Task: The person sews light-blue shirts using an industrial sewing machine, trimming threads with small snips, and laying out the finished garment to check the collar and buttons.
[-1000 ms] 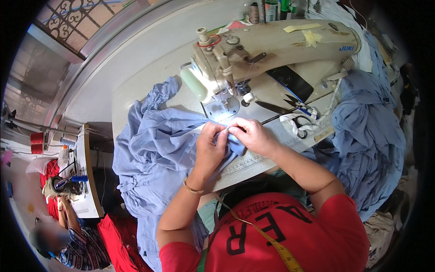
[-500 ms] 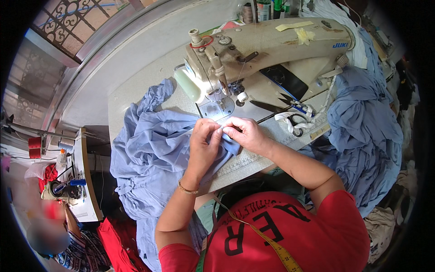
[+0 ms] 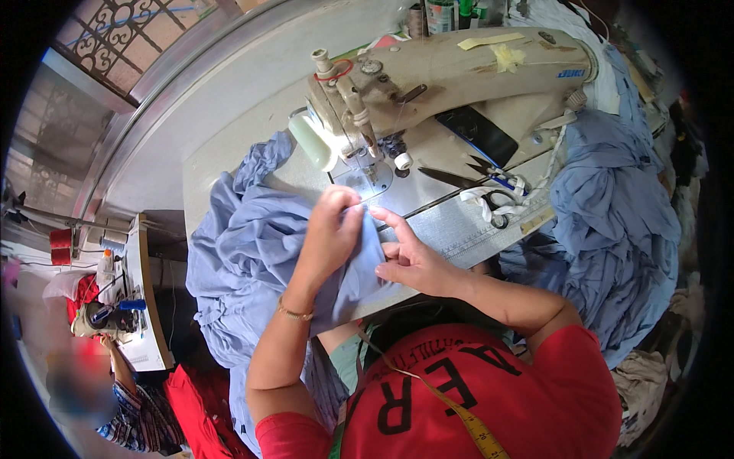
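looks like you're squaring up the edge of the blue cloth (image 3: pixel 256 241), which is bunched on the table (image 3: pixel 459 233) just in front of the needle plate (image 3: pixel 380 182). your left hand (image 3: pixel 327 229) is pinching it; your right hand (image 3: pixel 424 264) is loosely spread, fingertips by its right edge. next move calls for keeping that edge flat, imo.

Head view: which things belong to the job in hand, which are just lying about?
Job in hand:
- crumpled light-blue cloth: left hand grips it, right hand open at its edge
- beige metal sewing machine, likely: its plate is just beyond the hands

Apparently lying about:
- flat black rectangular phone
- long-bladed black metal scissors
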Available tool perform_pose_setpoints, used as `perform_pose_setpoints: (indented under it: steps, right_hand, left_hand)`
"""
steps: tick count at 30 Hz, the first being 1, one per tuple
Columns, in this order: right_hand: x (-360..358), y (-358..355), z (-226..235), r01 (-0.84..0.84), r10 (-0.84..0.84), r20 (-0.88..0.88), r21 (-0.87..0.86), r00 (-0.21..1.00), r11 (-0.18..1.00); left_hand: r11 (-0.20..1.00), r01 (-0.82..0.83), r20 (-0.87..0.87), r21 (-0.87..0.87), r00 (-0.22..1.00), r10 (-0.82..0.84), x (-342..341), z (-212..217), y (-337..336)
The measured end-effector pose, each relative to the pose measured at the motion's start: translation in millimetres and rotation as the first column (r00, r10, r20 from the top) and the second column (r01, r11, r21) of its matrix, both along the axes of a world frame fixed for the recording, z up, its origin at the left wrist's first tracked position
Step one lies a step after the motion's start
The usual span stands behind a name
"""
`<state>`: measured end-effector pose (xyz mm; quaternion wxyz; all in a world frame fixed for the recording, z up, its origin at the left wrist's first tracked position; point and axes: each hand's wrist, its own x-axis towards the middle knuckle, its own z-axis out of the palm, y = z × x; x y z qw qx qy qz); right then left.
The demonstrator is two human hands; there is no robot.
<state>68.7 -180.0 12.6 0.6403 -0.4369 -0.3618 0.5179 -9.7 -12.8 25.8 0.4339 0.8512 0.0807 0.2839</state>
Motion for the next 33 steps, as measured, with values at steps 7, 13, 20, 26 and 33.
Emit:
perform_pose_setpoints:
  steps: [7,13,20,26,33]
  right_hand:
    - [24,-18,-14,-0.057,-0.024,-0.397,-0.191,0.917,0.980]
    - [60,-1,-10,-0.029,0.121,0.364,-0.248,0.924,0.968]
    - [96,30,-7,-0.007,-0.142,0.979,0.144,0.147,0.990]
    - [97,31,-10,-0.049,-0.119,0.991,0.117,-0.057,0.992]
    - [94,31,-8,-0.063,-0.127,0.988,0.121,-0.085,0.991]
  left_hand:
    - [0.995,-0.040,-0.162,0.090,0.985,0.054,25,-42,-12]
    - [0.967,-0.202,-0.138,0.153,0.965,0.224,34,-53,0]
    - [0.969,-0.213,-0.196,0.124,0.952,0.235,44,-49,7]
    - [0.959,-0.278,-0.303,0.049,0.911,0.280,44,-34,-1]
    - [0.953,-0.291,-0.292,0.084,0.907,0.302,46,-44,4]
